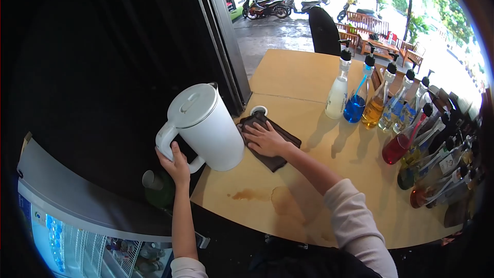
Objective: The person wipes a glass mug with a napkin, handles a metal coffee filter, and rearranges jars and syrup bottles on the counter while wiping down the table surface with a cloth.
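Observation:
A white electric kettle (pixel 208 131) stands at the left edge of the light wooden table, tilted in this view, and my left hand (pixel 174 163) is wrapped round its handle. Just right of the kettle, my right hand (pixel 265 139) lies flat with its fingers spread on a dark cloth (pixel 280 133), pressing it against the tabletop (pixel 303 170). Whether the kettle's base touches the table is hard to tell. A brown wet stain (pixel 249 194) shows on the wood near the front edge.
Several pump bottles, including a blue one (pixel 355 108) and a red one (pixel 396 148), line the table's right side. A round white-rimmed hole (pixel 259 109) lies behind the cloth. A lit fridge (pixel 92 247) is at lower left, a dark chair (pixel 324 31) behind the table.

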`<move>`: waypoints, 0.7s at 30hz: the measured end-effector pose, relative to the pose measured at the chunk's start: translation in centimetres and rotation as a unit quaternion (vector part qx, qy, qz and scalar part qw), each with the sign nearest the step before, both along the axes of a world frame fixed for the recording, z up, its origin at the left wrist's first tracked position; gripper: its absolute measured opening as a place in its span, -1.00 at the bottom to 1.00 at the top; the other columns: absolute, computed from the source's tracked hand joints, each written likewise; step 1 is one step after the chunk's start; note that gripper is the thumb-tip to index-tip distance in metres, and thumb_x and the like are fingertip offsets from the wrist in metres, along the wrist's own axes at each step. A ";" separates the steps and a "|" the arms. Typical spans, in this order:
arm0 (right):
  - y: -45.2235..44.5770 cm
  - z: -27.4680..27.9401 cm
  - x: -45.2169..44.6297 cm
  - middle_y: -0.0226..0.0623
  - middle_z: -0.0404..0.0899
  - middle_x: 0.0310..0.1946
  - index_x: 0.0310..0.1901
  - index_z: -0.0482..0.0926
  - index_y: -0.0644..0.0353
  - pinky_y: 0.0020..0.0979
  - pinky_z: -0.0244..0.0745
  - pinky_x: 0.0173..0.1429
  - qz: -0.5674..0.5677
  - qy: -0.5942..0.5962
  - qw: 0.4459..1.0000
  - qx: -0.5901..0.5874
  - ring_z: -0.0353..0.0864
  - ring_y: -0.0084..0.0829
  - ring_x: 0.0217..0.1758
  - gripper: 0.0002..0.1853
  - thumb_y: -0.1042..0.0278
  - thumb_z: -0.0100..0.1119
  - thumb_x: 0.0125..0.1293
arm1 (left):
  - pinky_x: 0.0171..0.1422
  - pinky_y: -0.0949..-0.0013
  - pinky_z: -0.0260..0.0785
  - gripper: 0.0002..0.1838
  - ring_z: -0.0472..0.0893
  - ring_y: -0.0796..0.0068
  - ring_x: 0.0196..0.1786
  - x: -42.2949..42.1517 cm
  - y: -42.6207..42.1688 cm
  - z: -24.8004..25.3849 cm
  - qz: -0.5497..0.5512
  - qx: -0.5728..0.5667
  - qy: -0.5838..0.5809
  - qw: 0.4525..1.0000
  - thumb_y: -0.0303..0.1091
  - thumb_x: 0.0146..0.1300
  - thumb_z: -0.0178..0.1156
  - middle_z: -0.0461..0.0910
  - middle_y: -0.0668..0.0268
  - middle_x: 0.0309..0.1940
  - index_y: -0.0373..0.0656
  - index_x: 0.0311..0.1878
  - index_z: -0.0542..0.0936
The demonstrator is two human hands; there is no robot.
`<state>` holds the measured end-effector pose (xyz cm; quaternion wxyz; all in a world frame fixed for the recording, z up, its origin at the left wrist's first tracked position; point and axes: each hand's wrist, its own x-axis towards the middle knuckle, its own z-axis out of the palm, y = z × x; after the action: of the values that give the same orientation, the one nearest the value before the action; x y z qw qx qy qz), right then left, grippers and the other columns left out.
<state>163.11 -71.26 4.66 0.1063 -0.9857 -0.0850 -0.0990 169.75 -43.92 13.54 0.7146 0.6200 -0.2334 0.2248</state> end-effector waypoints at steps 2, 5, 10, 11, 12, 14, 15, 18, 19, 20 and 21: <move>-0.6 1.0 -4.0 -0.30 0.05 0.44 0.36 0.22 -0.09 0.16 -0.23 0.48 0.014 0.003 1.000 -0.010 -0.05 -0.17 0.51 -0.47 -0.04 -0.28 0.42 | -0.65 0.60 0.07 -0.67 0.26 0.76 -0.69 -0.2 -0.4 0.3 0.014 0.001 0.002 1.000 -0.24 0.35 0.11 0.33 0.46 -0.56 -0.22 0.02 0.33; -3.7 1.7 -9.5 -0.32 0.04 0.44 0.36 0.22 -0.16 0.11 -0.23 0.49 0.093 0.032 0.995 0.032 -0.06 -0.16 0.51 -0.45 -0.10 -0.20 0.39 | -0.63 0.58 0.09 -0.70 0.28 0.74 -0.67 -0.5 -1.2 0.5 0.034 -0.001 0.001 0.999 -0.25 0.35 0.12 0.34 0.44 -0.55 -0.23 -0.03 0.35; -9.2 0.3 -7.0 -0.28 0.00 0.46 0.39 0.17 -0.14 0.19 -0.26 0.46 -0.213 0.002 0.977 0.024 -0.12 -0.15 0.53 -0.39 -0.14 -0.15 0.35 | -0.23 0.42 0.34 -0.71 0.49 0.53 -0.33 0.8 -2.6 -0.9 0.080 0.052 -0.046 0.994 -0.28 0.34 0.12 0.49 0.26 -0.33 -0.31 -0.05 0.39; -8.6 0.3 -5.9 -0.28 0.00 0.46 0.39 0.17 -0.14 0.19 -0.26 0.46 -0.213 0.002 0.977 0.025 -0.12 -0.15 0.53 -0.39 -0.14 -0.15 0.35 | -0.36 0.47 0.27 -0.71 0.43 0.60 -0.44 1.1 -3.1 -1.1 0.080 0.049 -0.062 0.994 -0.27 0.34 0.13 0.45 0.32 -0.40 -0.28 -0.04 0.38; -7.5 0.1 -4.6 -0.27 -0.01 0.46 0.39 0.17 -0.13 0.21 -0.27 0.45 -0.247 0.010 0.969 0.013 -0.14 -0.13 0.53 -0.39 -0.14 -0.18 0.35 | -0.49 0.53 0.20 -0.71 0.37 0.66 -0.55 1.5 -3.6 -1.3 0.080 0.046 -0.079 0.993 -0.26 0.34 0.13 0.41 0.38 -0.46 -0.25 -0.04 0.37; -5.3 0.4 -4.1 -0.27 -0.01 0.46 0.38 0.18 -0.12 0.25 -0.27 0.44 -0.220 0.008 0.975 -0.007 -0.15 -0.08 0.53 -0.41 -0.12 -0.23 0.37 | -0.62 0.58 0.14 -0.71 0.31 0.73 -0.65 1.7 -4.5 -1.4 0.076 0.039 -0.091 0.992 -0.25 0.34 0.13 0.36 0.44 -0.53 -0.22 -0.03 0.36; -4.1 0.2 -5.2 -0.28 0.00 0.46 0.38 0.19 -0.14 0.23 -0.26 0.44 -0.144 0.011 0.989 -0.010 -0.12 -0.09 0.52 -0.42 -0.12 -0.22 0.37 | -0.61 0.58 0.14 -0.71 0.31 0.72 -0.65 1.5 -4.9 -1.4 0.073 0.036 -0.086 0.993 -0.25 0.34 0.13 0.37 0.43 -0.53 -0.23 -0.04 0.37; -1.8 1.1 -11.0 -0.30 0.05 0.44 0.35 0.24 -0.18 0.14 -0.23 0.48 0.072 0.012 0.997 -0.005 -0.04 -0.14 0.51 -0.45 -0.13 -0.18 0.37 | -0.60 0.56 0.15 -0.72 0.32 0.71 -0.64 1.0 -5.9 -0.8 0.069 0.043 -0.108 0.991 -0.25 0.34 0.13 0.38 0.42 -0.51 -0.23 -0.05 0.37; -2.4 1.4 -12.9 -0.30 0.06 0.44 0.35 0.25 -0.19 0.09 -0.24 0.50 0.079 0.016 0.997 0.011 -0.01 -0.16 0.50 -0.45 -0.13 -0.15 0.37 | -0.34 0.44 0.26 -0.69 0.44 0.54 -0.41 0.2 -6.0 -0.3 0.054 0.046 -0.069 0.995 -0.24 0.33 0.13 0.47 0.28 -0.38 -0.28 -0.05 0.38; -3.6 1.9 -14.3 -0.31 0.03 0.45 0.36 0.23 -0.18 0.12 -0.25 0.49 0.040 0.042 0.998 0.023 -0.05 -0.16 0.51 -0.45 -0.10 -0.13 0.37 | -0.07 0.31 0.37 -0.67 0.56 0.38 -0.19 -0.6 -5.8 -0.1 0.038 0.052 -0.030 0.997 -0.24 0.33 0.14 0.56 0.14 -0.25 -0.34 -0.05 0.39; -4.9 1.7 -15.5 -0.32 0.00 0.46 0.37 0.20 -0.19 0.14 -0.26 0.48 -0.042 0.041 0.998 0.011 -0.06 -0.16 0.52 -0.45 -0.08 -0.15 0.38 | -0.07 0.31 0.37 -0.67 0.56 0.38 -0.19 -1.1 -5.9 0.0 0.039 0.052 -0.027 0.997 -0.24 0.33 0.14 0.56 0.14 -0.25 -0.34 -0.05 0.39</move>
<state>147.63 -76.18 6.41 0.1166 -0.9904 -0.0375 -0.0642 168.65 -49.82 13.54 0.6651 0.6591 -0.2394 0.2568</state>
